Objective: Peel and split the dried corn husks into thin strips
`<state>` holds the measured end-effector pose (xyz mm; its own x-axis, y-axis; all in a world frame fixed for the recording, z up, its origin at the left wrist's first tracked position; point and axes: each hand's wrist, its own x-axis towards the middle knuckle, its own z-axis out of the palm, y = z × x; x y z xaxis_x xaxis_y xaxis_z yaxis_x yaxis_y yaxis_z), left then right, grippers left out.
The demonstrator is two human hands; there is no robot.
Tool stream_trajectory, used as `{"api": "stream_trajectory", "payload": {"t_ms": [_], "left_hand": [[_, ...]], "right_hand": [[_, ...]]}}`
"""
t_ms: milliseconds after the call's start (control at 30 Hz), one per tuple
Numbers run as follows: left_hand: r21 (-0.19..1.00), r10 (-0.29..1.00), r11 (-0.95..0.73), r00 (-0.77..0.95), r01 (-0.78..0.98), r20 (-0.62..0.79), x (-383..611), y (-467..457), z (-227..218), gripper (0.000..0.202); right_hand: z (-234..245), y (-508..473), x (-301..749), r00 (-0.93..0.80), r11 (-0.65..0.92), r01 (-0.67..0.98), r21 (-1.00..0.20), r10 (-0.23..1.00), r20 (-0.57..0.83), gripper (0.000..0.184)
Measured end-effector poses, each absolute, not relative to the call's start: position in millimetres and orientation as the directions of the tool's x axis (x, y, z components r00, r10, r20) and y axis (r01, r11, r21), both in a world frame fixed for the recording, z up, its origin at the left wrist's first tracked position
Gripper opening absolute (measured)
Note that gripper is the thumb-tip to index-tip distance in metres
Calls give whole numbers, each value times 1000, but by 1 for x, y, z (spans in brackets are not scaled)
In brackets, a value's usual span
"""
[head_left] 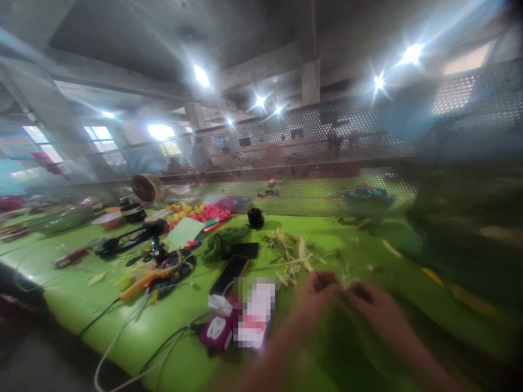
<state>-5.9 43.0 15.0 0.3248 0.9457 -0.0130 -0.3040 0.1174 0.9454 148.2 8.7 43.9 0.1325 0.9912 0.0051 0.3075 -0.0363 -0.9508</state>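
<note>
Both my hands meet low in the view over the green table (81,305). My left hand (316,288) and my right hand (376,310) have their fingertips pinched together on a small greenish piece (345,286) between them; motion blur hides what it is. A heap of pale straw-like strips (290,253) lies just beyond my left hand. A dark phone (229,274) and a pink-and-white packet (255,313) lie to the left of my left forearm.
Cables (122,337), an orange tool (143,283), a dark green bundle (223,239), a black cup (255,218) and piles of red and yellow bits (196,211) lie on the table's left. A perforated metal screen (327,141) stands behind the table.
</note>
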Motion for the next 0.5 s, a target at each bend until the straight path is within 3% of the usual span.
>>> {"api": "stream_trajectory", "payload": {"t_ms": [167,400,500], "left_hand": [[975,923,149,376,-164,-77,-3,44,10,53],[992,929,111,362,-63,-81,1,43,3,26],[992,932,113,351,-48,-90,0,44,3,25]], "right_hand": [[53,6,151,252,-58,278,-959,968,14,27],[50,6,151,278,-97,172,-980,959,-46,26],[49,8,153,224,-68,222,-973,975,-17,26]]}}
